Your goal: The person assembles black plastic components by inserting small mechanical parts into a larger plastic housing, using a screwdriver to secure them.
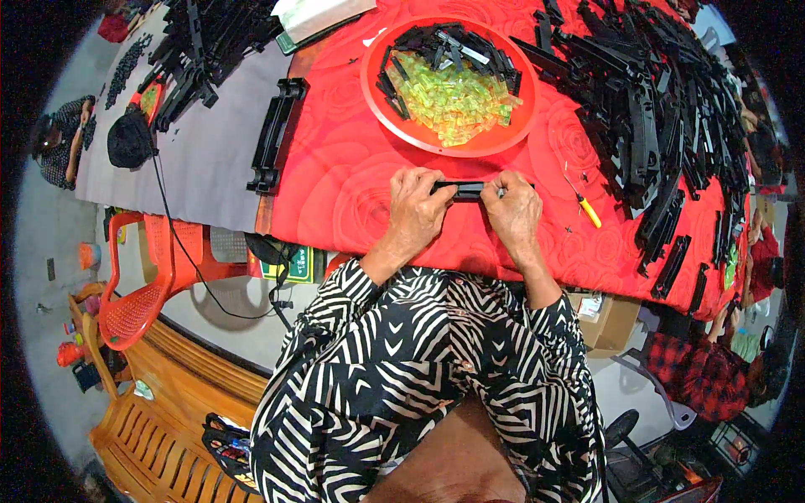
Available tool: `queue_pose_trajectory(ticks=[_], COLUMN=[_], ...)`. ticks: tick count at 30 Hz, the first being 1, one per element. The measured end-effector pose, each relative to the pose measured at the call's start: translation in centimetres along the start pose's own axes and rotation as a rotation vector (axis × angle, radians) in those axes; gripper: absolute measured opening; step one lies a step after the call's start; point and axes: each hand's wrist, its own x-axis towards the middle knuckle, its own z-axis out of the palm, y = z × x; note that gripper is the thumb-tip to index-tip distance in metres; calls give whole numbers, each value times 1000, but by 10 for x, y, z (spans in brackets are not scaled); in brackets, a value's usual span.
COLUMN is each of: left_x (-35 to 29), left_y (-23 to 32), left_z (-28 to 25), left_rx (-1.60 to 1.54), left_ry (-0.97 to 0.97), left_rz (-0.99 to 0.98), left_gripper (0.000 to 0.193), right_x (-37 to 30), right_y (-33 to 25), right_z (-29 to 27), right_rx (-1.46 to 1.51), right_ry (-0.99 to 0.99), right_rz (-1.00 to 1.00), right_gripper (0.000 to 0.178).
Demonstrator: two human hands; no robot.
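Between both hands lies a short black plastic strip (468, 190), level above the red cloth near the table's front edge. My left hand (417, 204) is closed on its left end, thumb and fingers pinching it. On its right end my right hand (511, 211) is closed too, and a small pale bit shows by the fingertips. Just beyond the hands stands a round red basin (453, 152). Yellow-green translucent plastic pieces (457, 96) fill its middle, with small black parts (444, 46) along its far side.
A yellow-handled screwdriver (589, 211) lies to the right. Long black plastic parts (662, 109) are heaped beyond it, with more on the grey cover (201, 155) at left. A single black part (278, 134) lies nearer. An orange chair (134, 310) and wooden bench (159, 444) stand left.
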Motion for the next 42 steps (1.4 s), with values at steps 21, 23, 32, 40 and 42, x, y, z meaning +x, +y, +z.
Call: queue_pose_trajectory(ticks=[21, 23, 32, 40, 42], left_x=[5, 5, 9, 30, 42], left_y=[-7, -8, -15, -7, -3], left_z=[-2, -2, -6, -7, -7], left_rx=[-72, -76, -358, -333, -134], left_ry=[-125, -115, -145, -182, -418], left_rz=[-26, -5, -118, -329, -347], left_gripper=[19, 19, 19, 19, 20], right_x=[0, 1, 3, 0, -2], right_y=[3, 3, 4, 3, 2], right_z=[-1, -2, 2, 2, 1], right_rx=[-41, -42, -4, -26, -38], right_ry=[-29, -33, -24, -8, 5], right_rz=[40, 38, 43, 22, 15], right_gripper=[21, 21, 16, 16, 15])
